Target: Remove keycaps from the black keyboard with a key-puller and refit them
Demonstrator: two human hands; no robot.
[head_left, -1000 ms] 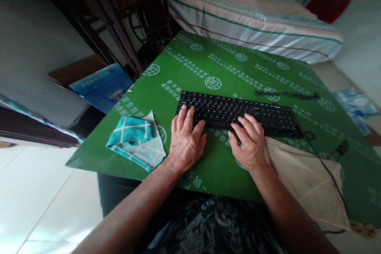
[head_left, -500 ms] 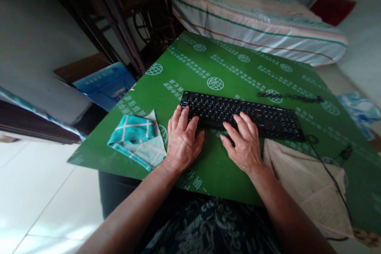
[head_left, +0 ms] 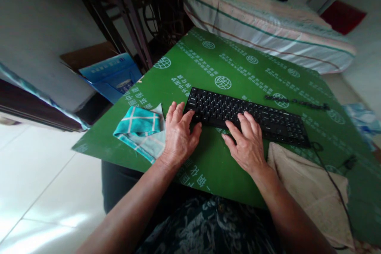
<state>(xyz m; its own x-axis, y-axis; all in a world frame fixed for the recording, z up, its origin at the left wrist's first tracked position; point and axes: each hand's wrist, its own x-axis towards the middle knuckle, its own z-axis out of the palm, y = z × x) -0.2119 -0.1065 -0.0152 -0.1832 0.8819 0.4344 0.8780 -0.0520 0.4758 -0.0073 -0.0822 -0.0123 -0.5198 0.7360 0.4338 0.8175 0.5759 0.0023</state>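
A black keyboard (head_left: 238, 107) lies at a slant on a green board (head_left: 208, 182) printed with white globes and lettering. My left hand (head_left: 180, 133) is open at the keyboard's left end, its index finger on or just over the lower left keys and its other fingers beside the edge. Holding nothing, my right hand (head_left: 247, 139) rests with spread fingers at the front edge near the middle, fingertips on the lower keys. A teal and white checked cloth (head_left: 138, 123) lies left of my left hand. The beige cloth (head_left: 306, 178) is right of my right wrist.
Loose black pieces (head_left: 297, 102) lie in a line behind the keyboard. Its cable (head_left: 333, 184) runs over the beige cloth. A blue box (head_left: 111, 75) stands off the board's left edge. Beyond the far edge is a bed (head_left: 268, 27) with a striped cover.
My left hand has shifted left, its outer fingers now off the keyboard's left end. My right hand stays near the same keys. The whole view has moved slightly.
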